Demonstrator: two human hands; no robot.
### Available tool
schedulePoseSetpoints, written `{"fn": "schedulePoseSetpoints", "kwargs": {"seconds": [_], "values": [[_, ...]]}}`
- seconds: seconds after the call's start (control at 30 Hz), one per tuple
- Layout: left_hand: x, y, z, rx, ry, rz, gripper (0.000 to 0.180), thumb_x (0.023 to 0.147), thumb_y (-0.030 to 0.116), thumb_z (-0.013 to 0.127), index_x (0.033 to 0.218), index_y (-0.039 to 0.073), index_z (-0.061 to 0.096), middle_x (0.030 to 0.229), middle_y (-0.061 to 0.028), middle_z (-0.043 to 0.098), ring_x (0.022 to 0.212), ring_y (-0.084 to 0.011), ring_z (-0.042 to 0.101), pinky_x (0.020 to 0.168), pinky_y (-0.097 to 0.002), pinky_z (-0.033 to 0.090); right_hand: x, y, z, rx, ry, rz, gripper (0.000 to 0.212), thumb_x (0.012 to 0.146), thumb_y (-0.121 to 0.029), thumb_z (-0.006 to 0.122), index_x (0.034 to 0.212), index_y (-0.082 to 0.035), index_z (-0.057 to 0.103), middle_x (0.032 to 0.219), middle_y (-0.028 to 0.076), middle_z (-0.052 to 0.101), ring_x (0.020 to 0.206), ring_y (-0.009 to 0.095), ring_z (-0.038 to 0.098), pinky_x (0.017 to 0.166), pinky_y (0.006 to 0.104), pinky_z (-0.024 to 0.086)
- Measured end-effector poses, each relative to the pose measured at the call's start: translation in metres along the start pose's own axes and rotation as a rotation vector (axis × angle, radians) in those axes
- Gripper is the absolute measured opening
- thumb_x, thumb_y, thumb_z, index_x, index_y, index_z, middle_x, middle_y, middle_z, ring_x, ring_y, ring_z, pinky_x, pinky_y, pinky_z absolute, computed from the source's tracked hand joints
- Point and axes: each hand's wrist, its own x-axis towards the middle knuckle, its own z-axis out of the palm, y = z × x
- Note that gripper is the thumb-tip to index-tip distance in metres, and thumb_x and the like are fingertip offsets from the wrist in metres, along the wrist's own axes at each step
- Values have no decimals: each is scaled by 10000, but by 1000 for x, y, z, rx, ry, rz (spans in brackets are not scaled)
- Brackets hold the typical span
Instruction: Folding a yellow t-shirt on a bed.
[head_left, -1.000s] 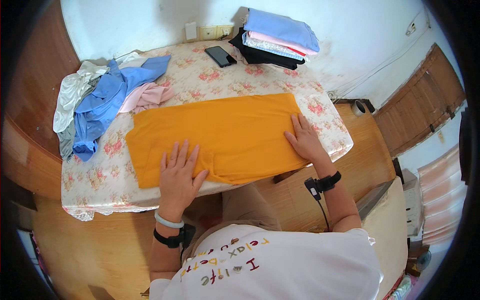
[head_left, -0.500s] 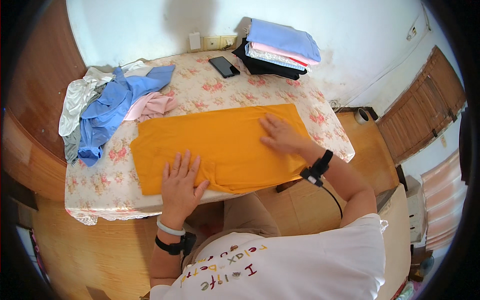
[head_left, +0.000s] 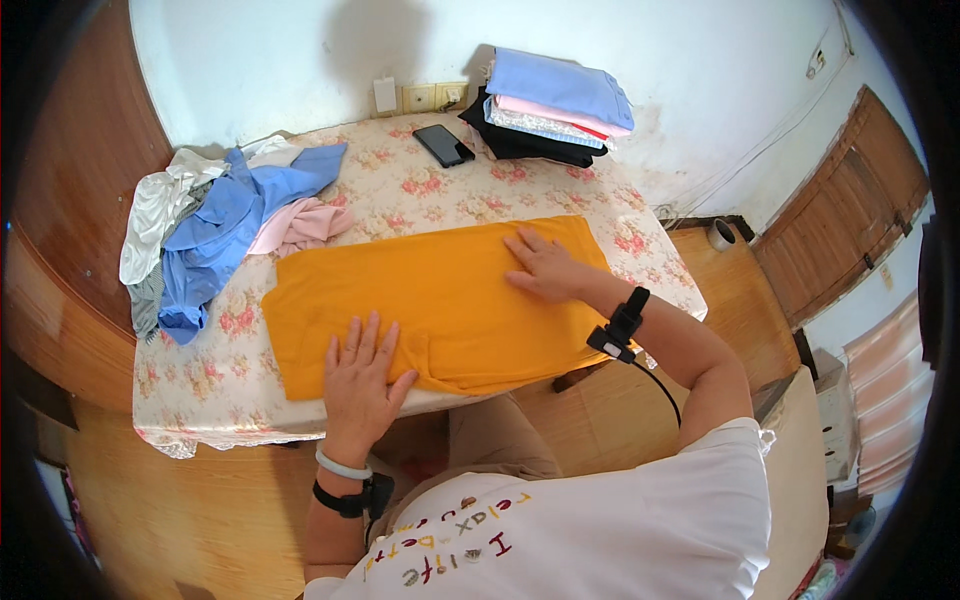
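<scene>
Lying flat, a long mustard-yellow fabric garment (head_left: 440, 300) is spread along the near edge of a cream, red-flowered tablecloth (head_left: 420, 200).

Its near left part is covered by the bare left hand (head_left: 362, 378), opened flat with fingers slightly spread; just beside the thumb, the fabric is creased. Its far right part is touched by the bare right hand (head_left: 545, 268), opened palm down. At left, a rumpled heap of white, blue, pink and grey clothes (head_left: 215, 230) is piled. At the back, 1 black rectangular phone (head_left: 442, 146) is placed near a folded clothes stack (head_left: 560, 80) topped with light blue.
</scene>
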Motion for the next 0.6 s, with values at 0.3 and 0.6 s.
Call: {"fn": "schedulePoseSetpoints", "kwargs": {"seconds": [0.3, 0.6], "values": [[4, 1, 1, -21, -3, -6, 610, 910, 446, 564, 1424, 125, 494, 1521, -144, 399, 1412, -338, 349, 1151, -506, 214, 13, 64, 2, -69, 134, 310, 708, 982, -510, 401, 1508, -52, 282, 1575, 252, 198, 1462, 418, 181, 1180, 526, 171], [-1, -2, 1, 9, -8, -10, 614, 910, 459, 559, 1423, 128, 497, 1523, -140, 398, 1410, -334, 355, 1147, -514, 219, 1, -55, 17, -65, 36, -210, 705, 971, -497, 429, 1513, -68, 290, 1563, 247, 237, 1454, 370, 237, 1177, 520, 184]]}}
